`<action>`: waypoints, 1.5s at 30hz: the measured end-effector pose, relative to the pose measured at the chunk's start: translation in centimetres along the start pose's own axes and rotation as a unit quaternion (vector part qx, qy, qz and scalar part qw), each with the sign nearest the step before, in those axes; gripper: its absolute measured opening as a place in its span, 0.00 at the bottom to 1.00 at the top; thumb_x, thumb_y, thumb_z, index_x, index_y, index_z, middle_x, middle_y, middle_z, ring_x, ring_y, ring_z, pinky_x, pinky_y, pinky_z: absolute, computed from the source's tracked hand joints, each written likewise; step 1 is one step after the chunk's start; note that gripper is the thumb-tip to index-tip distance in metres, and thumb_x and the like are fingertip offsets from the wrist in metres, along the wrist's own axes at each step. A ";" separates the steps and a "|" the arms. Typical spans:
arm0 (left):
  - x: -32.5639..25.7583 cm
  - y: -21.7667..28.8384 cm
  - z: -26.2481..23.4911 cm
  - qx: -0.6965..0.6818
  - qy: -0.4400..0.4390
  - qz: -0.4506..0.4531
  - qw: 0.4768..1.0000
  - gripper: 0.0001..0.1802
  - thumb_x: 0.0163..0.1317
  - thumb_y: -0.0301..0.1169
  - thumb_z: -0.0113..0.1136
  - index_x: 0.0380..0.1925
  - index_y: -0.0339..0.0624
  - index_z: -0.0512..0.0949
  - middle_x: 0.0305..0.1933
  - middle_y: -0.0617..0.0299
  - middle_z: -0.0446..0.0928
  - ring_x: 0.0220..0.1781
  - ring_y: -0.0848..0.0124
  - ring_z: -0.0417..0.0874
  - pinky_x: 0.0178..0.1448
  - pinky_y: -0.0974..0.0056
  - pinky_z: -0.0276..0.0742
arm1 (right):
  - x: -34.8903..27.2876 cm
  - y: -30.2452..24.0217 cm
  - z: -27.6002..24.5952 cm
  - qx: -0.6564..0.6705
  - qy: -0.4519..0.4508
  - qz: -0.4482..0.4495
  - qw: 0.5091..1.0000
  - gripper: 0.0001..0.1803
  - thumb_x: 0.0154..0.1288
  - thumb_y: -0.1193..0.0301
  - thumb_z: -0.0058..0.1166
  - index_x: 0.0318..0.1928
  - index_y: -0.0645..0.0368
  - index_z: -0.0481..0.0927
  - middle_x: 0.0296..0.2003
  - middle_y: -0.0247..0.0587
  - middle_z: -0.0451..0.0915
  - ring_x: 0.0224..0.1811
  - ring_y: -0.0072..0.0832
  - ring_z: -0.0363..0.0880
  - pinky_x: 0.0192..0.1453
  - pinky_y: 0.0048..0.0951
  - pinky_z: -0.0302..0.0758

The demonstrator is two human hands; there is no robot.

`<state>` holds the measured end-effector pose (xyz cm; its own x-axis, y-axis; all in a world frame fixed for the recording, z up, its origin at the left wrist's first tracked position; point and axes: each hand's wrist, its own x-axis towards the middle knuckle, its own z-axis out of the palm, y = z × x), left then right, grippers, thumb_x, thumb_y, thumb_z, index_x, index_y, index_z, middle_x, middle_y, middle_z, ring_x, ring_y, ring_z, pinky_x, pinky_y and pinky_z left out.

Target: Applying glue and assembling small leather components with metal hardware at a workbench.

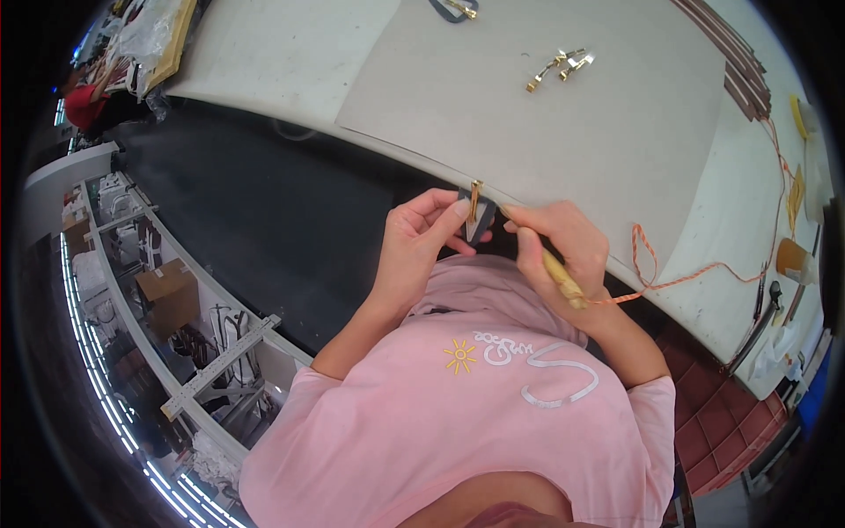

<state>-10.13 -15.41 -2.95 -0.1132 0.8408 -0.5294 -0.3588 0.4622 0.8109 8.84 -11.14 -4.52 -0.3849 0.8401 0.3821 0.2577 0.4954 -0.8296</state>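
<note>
Left hand pinches a small grey leather piece w/ a gold clip on top, right at the tabletop edge, near the chest. Right hand is shut on a wooden tool; its tip is hidden behind the piece.

Risk: tool could slip & poke a left finger, b/c they sit so close. The orange cord at 3 o'clock might snag the wrist.

Brown cardboard box at 9 o'clock, on a shelf. More gold clips at 12.
</note>
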 end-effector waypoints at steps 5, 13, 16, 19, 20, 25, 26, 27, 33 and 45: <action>0.4 1.6 -0.5 -0.138 -0.113 0.006 0.984 0.12 0.72 0.30 0.51 0.49 0.35 0.76 0.40 0.56 0.80 0.29 0.76 0.77 0.36 0.69 0.74 | 1.4 -3.2 -3.4 0.178 0.043 0.109 0.977 0.23 0.64 0.87 0.50 0.60 0.64 0.73 0.44 0.46 0.85 0.36 0.35 0.86 0.43 0.31 0.81; 2.1 1.7 2.1 -0.437 -0.371 -0.226 0.788 0.22 0.68 0.37 0.59 0.56 0.40 0.67 0.33 0.64 0.75 0.25 0.81 0.74 0.27 0.77 0.64 | 4.7 -4.5 -3.0 0.172 -0.019 0.103 0.979 0.33 0.55 0.81 0.64 0.62 0.62 0.70 0.44 0.35 0.81 0.51 0.30 0.75 0.63 0.35 0.70; 1.8 2.8 3.3 -0.299 -0.316 -0.172 0.884 0.20 0.70 0.36 0.57 0.57 0.40 0.67 0.38 0.62 0.77 0.32 0.75 0.81 0.32 0.75 0.72 | 5.1 -4.1 -3.4 0.247 0.002 0.159 0.956 0.32 0.57 0.81 0.64 0.62 0.62 0.70 0.44 0.33 0.80 0.49 0.24 0.75 0.63 0.32 0.69; 2.3 3.2 4.1 -0.111 -0.230 0.047 0.966 0.15 0.73 0.33 0.51 0.53 0.37 0.71 0.44 0.61 0.78 0.42 0.71 0.82 0.45 0.69 0.78 | 5.2 -3.3 -3.7 0.245 0.066 0.211 0.944 0.30 0.59 0.81 0.63 0.62 0.64 0.70 0.43 0.32 0.79 0.48 0.20 0.74 0.61 0.29 0.69; 2.2 3.5 4.7 -0.007 -0.122 0.179 0.976 0.12 0.74 0.32 0.50 0.50 0.36 0.73 0.44 0.61 0.79 0.44 0.72 0.82 0.48 0.68 0.78 | 5.2 -2.8 -3.6 0.243 0.066 0.211 0.945 0.30 0.59 0.81 0.63 0.62 0.64 0.70 0.43 0.32 0.79 0.48 0.20 0.74 0.61 0.29 0.69; 2.7 3.3 4.9 -0.006 -0.126 0.161 0.979 0.06 0.68 0.23 0.58 0.43 0.35 0.75 0.42 0.61 0.79 0.44 0.78 0.79 0.49 0.70 0.76 | 4.8 -2.0 -2.7 0.222 0.094 0.222 0.945 0.26 0.61 0.79 0.63 0.59 0.63 0.72 0.40 0.32 0.77 0.45 0.19 0.73 0.52 0.23 0.72; 2.9 3.4 4.8 -0.020 -0.122 0.155 0.980 0.07 0.66 0.22 0.59 0.43 0.35 0.75 0.41 0.61 0.79 0.43 0.79 0.79 0.49 0.71 0.76 | 4.6 -2.0 -2.6 0.223 0.094 0.223 0.944 0.26 0.61 0.79 0.63 0.59 0.63 0.72 0.40 0.32 0.77 0.45 0.19 0.73 0.52 0.23 0.72; 2.9 3.3 4.8 -0.035 -0.117 0.148 0.981 0.08 0.65 0.22 0.61 0.42 0.35 0.76 0.41 0.61 0.79 0.42 0.79 0.78 0.48 0.72 0.76 | 4.4 -2.0 -2.5 0.232 0.090 0.243 0.937 0.22 0.61 0.79 0.62 0.56 0.63 0.73 0.39 0.31 0.78 0.45 0.18 0.74 0.54 0.23 0.72; 3.0 3.7 5.2 -0.055 -0.111 0.134 0.983 0.07 0.65 0.22 0.62 0.41 0.35 0.76 0.40 0.63 0.79 0.41 0.79 0.78 0.46 0.73 0.76 | 3.9 -1.6 -2.6 0.268 0.055 0.293 0.916 0.11 0.62 0.78 0.63 0.43 0.61 0.76 0.36 0.29 0.79 0.40 0.14 0.75 0.47 0.19 0.73; 2.6 2.7 5.3 -0.021 -0.095 0.202 0.975 0.05 0.66 0.21 0.60 0.39 0.35 0.75 0.43 0.60 0.80 0.45 0.79 0.80 0.51 0.73 0.76 | 3.5 -2.0 -0.6 0.271 0.144 0.251 0.918 0.08 0.63 0.78 0.63 0.36 0.62 0.76 0.30 0.31 0.80 0.30 0.11 0.74 0.34 0.15 0.73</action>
<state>-6.51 -10.47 -0.85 -0.0808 0.9906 -0.1106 -0.3587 0.0747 0.9304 7.48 -9.07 -1.31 -0.0679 0.9947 -0.0772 -0.1694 -0.0878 -0.9816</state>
